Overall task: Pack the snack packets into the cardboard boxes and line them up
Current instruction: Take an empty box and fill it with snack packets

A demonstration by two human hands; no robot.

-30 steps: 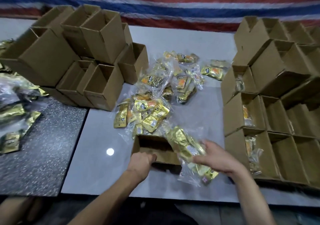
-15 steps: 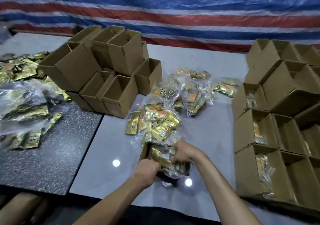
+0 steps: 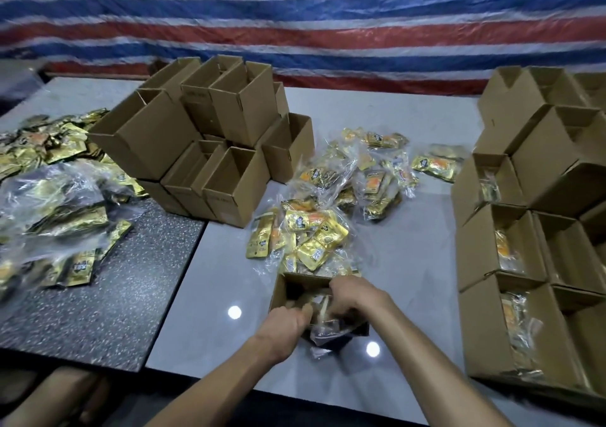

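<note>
Near the front edge of the grey table [image 3: 213,295] we see a small open brown cardboard box [image 3: 295,290]. A clear plastic bag of gold snack packets [image 3: 323,308] sits in it, with the left hand [image 3: 285,323] and right hand [image 3: 352,295] both curled tight on the bag. A loose gold packet pile [image 3: 311,233] crowds just behind. Stacked empty brown boxes [image 3: 203,137] stand at the left rear, and part-filled brown boxes [image 3: 492,252] line the right edge.
</note>
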